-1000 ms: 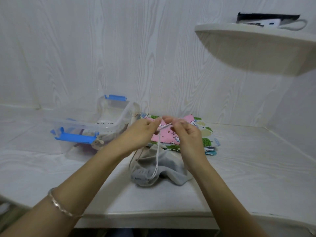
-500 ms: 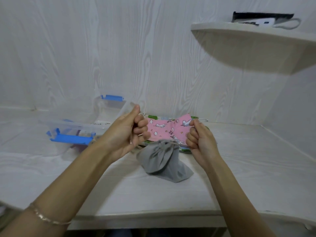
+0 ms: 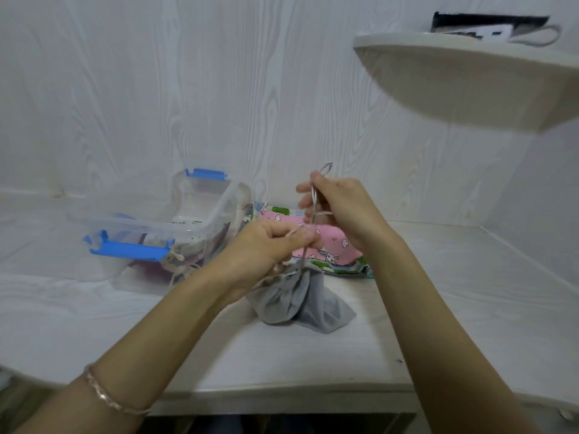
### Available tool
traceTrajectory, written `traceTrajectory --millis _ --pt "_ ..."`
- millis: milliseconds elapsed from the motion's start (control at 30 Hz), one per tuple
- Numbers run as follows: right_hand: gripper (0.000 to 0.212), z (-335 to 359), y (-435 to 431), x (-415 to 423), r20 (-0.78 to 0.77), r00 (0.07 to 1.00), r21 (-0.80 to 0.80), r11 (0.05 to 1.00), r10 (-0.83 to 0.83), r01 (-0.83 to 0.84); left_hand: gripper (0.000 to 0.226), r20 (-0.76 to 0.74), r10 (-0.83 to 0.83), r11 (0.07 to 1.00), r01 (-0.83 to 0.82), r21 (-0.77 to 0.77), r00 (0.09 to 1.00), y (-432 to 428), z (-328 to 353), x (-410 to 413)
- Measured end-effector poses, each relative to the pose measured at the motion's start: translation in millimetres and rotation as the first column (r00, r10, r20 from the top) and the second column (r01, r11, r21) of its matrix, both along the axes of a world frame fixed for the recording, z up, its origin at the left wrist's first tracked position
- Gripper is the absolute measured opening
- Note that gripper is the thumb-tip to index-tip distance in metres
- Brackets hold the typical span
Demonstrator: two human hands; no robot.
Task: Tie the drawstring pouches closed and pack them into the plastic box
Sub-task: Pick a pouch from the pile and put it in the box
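I see the plastic box [image 3: 216,211] on the worktop [image 3: 470,296], left of the grey pouch [image 3: 294,302] and a little behind it. It is clear-walled, and 2 blue latches [image 3: 128,248] show. A cream pouch [image 3: 183,261] presses against the box's near wall from inside. The left grip [image 3: 266,245] hovers just above the grey pouch's gathered mouth, fingers curled and pinching the drawstring [image 3: 313,200] there. The grey pouch stands bunched on the worktop, its cord running straight up from the neck. Above and slightly right of the pouch, the right grip [image 3: 341,211] is closed on the same drawstring, and a small loop pokes out past its fingertips. Directly behind the grey pouch lies a pink printed pouch [image 3: 332,244] on top of other patterned ones. A shelf [image 3: 470,76] juts from the wall high to the pouch's right.
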State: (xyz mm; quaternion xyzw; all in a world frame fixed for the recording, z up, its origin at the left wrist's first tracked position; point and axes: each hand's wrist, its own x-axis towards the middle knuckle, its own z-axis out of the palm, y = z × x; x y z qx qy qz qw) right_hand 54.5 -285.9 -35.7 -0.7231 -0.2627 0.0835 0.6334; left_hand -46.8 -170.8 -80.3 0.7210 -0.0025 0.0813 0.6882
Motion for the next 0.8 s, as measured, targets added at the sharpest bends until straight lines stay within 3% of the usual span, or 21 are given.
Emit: traceTrajectory --millis 67,167,267,367,433,567,667,733,800 --pt "0.048 -5.4 -4.2 8.7 -0.019 0.996 -0.280 0.957 -0.082 0.073 0.018 -0.036 0.108 0.978 -0.113 -0.178 0.993 5.7 -2.3 5.0" --pt "0.031 -21.2 -14.3 2.7 0.067 0.998 -0.300 0.953 -0.021 0.040 0.018 -0.084 0.156 0.890 -0.177 -0.421 0.984 6.7 -1.1 8.1" --pt "0.015 -38.1 -15.3 -18.0 0.068 0.977 -0.323 0.931 0.200 -0.168 0.019 -0.083 0.157 0.868 -0.177 -0.464 0.984 3.1 0.4 8.7" --pt "0.011 -53.2 -8.7 -19.4 0.051 0.986 -0.125 0.981 0.158 -0.151 0.020 -0.089 0.178 0.868 -0.199 -0.455 0.980 5.4 -0.7 10.4" --pt "0.012 -57.8 -7.6 -16.9 -0.066 0.991 0.067 0.991 0.119 -0.114 0.022 -0.094 0.226 0.860 -0.243 -0.448 0.970 9.1 -2.6 9.2" --pt "0.017 -63.5 -5.5 -9.9 -0.308 0.930 0.408 0.911 0.202 -0.062 0.022 -0.105 0.273 0.803 -0.286 -0.523 0.956 16.7 -7.6 6.7" --pt "0.024 -73.0 -1.4 -8.7 -0.256 0.959 0.268 0.962 0.122 -0.051 0.023 -0.066 0.205 0.825 -0.208 -0.526 0.977 18.6 -8.8 2.8" --pt "0.023 -74.6 -3.0 -12.3 -0.103 0.988 0.021 0.993 0.115 -0.113 0.024 -0.013 0.196 0.887 -0.183 -0.424 0.981 18.7 -6.3 -0.1" --pt "0.016 -71.5 -4.3 -15.6 0.010 0.982 -0.219 0.959 0.187 -0.180 0.025 0.070 0.216 0.938 -0.188 -0.290 0.974 17.4 1.8 -0.7"
